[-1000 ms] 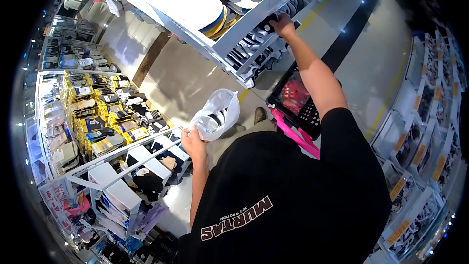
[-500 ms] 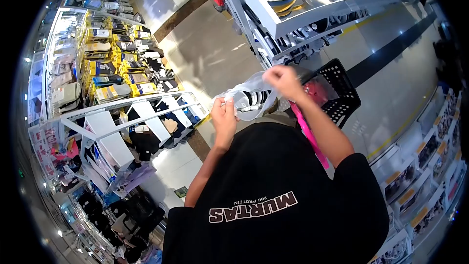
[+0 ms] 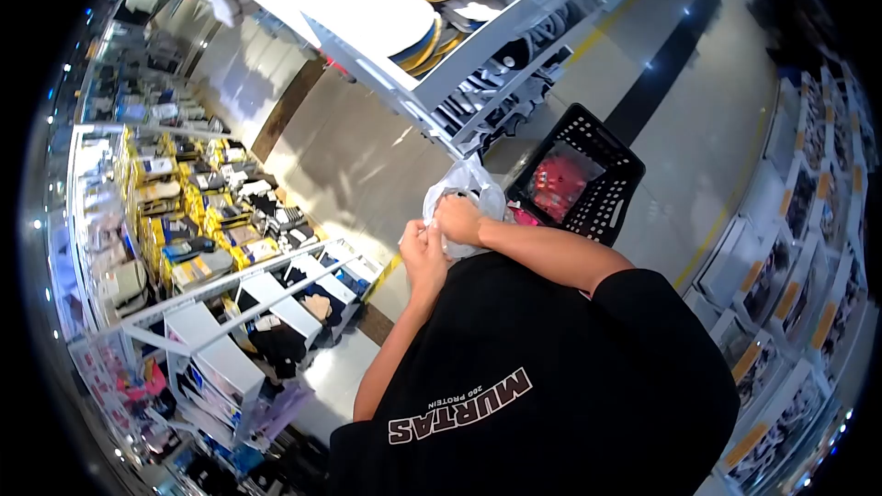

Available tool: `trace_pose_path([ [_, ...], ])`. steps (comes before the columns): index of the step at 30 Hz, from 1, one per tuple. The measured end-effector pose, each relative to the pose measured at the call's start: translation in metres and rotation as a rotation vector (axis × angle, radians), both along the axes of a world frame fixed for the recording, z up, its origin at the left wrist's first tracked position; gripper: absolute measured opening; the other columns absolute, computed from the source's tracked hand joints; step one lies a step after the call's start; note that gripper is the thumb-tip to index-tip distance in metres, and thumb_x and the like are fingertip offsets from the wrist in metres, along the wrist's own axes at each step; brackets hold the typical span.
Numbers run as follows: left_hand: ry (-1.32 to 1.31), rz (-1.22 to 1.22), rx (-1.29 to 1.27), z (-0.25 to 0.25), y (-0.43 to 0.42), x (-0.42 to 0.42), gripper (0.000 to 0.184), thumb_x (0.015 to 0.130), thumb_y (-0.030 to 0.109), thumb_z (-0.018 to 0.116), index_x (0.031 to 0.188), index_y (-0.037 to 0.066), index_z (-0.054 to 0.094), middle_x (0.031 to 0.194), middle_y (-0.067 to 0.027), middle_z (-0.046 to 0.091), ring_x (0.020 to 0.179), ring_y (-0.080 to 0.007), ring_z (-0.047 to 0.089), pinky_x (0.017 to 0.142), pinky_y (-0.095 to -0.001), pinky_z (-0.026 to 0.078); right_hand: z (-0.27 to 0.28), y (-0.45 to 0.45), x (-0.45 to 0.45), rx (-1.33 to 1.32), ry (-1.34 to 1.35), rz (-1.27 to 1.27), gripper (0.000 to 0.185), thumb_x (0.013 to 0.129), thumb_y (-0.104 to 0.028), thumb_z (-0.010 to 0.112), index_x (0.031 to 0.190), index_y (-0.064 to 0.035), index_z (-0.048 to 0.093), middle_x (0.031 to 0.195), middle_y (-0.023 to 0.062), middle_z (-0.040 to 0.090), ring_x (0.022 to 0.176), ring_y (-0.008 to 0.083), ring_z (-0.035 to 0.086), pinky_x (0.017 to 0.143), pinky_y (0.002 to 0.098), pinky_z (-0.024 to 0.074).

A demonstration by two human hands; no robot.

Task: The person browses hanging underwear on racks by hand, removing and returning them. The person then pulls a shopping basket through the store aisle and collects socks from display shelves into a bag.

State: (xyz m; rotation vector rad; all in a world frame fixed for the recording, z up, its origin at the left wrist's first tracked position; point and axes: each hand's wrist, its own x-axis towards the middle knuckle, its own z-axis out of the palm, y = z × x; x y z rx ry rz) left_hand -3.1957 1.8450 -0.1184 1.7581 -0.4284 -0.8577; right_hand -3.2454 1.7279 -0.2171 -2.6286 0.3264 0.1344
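Note:
A white translucent plastic bag hangs in front of my body. My left hand is closed on the bag's left edge. At the bag's mouth is my right hand, its fingers curled down into the opening, so what they hold, if anything, is hidden. Only a little of the dark contents shows past the fingers. Just right of the bag, a black perforated basket holds a red item in clear wrapping.
A white display rack with yellow, white and grey slippers stands ahead. To the left is a bin of packaged socks, with a white-framed shelf nearer me. More shelves with orange labels line the right side.
My right hand has come back from the slipper rack to the bag's mouth. The bag has moved closer to the basket, with my left hand still on it. The view has shifted and returned.

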Motion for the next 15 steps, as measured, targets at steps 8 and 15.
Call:
trace_pose_path([
  [8, 0.056, -0.019, -0.019, -0.009, 0.004, 0.005, 0.021, 0.102, 0.021, 0.058, 0.102, 0.002, 0.051, 0.074, -0.0088, 0.067, 0.053, -0.0082, 0.057, 0.043, -0.0228, 0.045, -0.015, 0.005, -0.001, 0.234, 0.044, 0.030, 0.022, 0.082, -0.022, 0.064, 0.092, -0.0050, 0.073, 0.097, 0.0181, 0.073, 0.094, 0.0336, 0.070, 0.077, 0.0461, 0.0541],
  [15, 0.055, 0.087, -0.031, -0.029, 0.015, 0.027, 0.018, 0.102, 0.019, 0.058, 0.103, 0.004, 0.049, 0.077, -0.0064, 0.066, 0.056, -0.0091, 0.057, 0.044, -0.0229, 0.044, 0.101, -0.051, -0.048, 0.504, -0.213, -0.226, 0.038, 0.077, -0.027, 0.076, 0.108, -0.0048, 0.070, 0.105, 0.0185, 0.071, 0.097, 0.0351, 0.068, 0.085, 0.0435, 0.0524],
])
